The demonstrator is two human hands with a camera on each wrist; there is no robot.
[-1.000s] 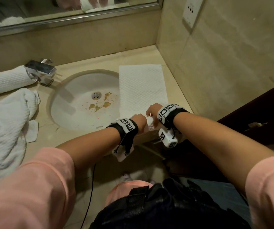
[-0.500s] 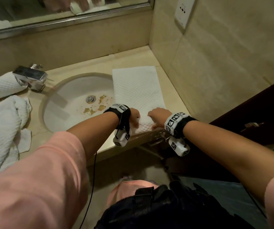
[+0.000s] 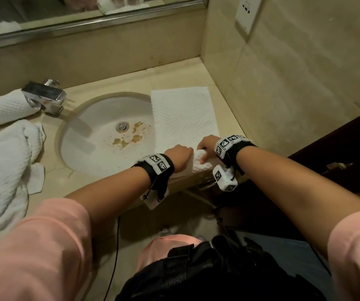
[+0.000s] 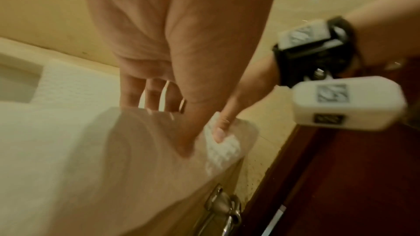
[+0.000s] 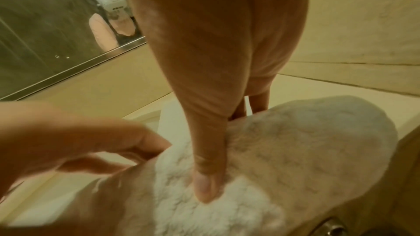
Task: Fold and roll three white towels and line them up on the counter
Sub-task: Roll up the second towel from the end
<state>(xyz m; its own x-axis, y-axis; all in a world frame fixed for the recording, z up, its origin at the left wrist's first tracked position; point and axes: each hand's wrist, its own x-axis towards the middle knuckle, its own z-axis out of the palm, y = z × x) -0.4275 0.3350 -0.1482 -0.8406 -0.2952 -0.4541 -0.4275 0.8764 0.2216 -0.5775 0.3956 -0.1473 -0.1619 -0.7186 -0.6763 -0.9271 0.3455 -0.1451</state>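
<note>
**Near end of the folded towel gripped by both hands at the bench edge**

A white folded towel (image 3: 183, 118) is laid flat as a long strip on the bench (image 3: 174, 74), just to the right of the sink (image 3: 100, 135), with its left edge overlapping the basin rim. Its near end is turned up into a small roll at the front edge of the bench. The left hand (image 3: 179, 154) is placed on the left part of that roll, fingers curled over the top and thumb pressed against the near side. The right hand (image 3: 206, 146) is set just beside it on the right part, thumb pressed into the terry and fingers bent over the far side, so the roll is pinched by both hands.

A rolled towel (image 3: 3, 109) is seen lying at the left behind the tap (image 3: 44, 97). In front of it, a loose towel (image 3: 3, 170) is heaped on the bench, left of the sink. Brown stains are visible by the drain (image 3: 122, 127).
</note>
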